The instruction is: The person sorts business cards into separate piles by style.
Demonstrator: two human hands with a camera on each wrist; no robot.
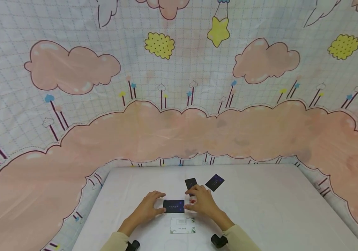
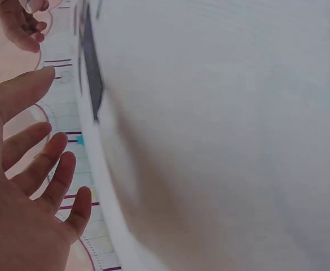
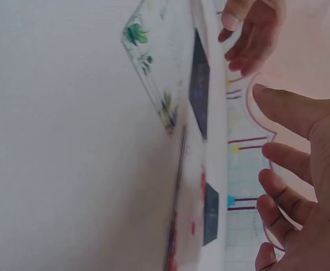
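A dark blue card (image 1: 173,206) lies flat on the white table, its long side running left to right. My left hand (image 1: 148,207) is by its left end, fingers spread and loosely bent; in the left wrist view the thumb (image 2: 26,93) stands apart from the card. On the other side, my right hand (image 1: 203,202) hovers by the right end, fingers relaxed, nothing held. Nearer me is a white card (image 1: 183,226) with green leaf corners. A second dark card (image 1: 190,182) and a red-patterned card (image 1: 193,201) are partly hidden by the right hand.
Another dark card (image 1: 215,182) lies turned at an angle, farther back and to the right. The white tabletop (image 1: 273,205) stretches out on both sides. Behind it hangs a cloth (image 1: 172,134) printed with clouds and stars.
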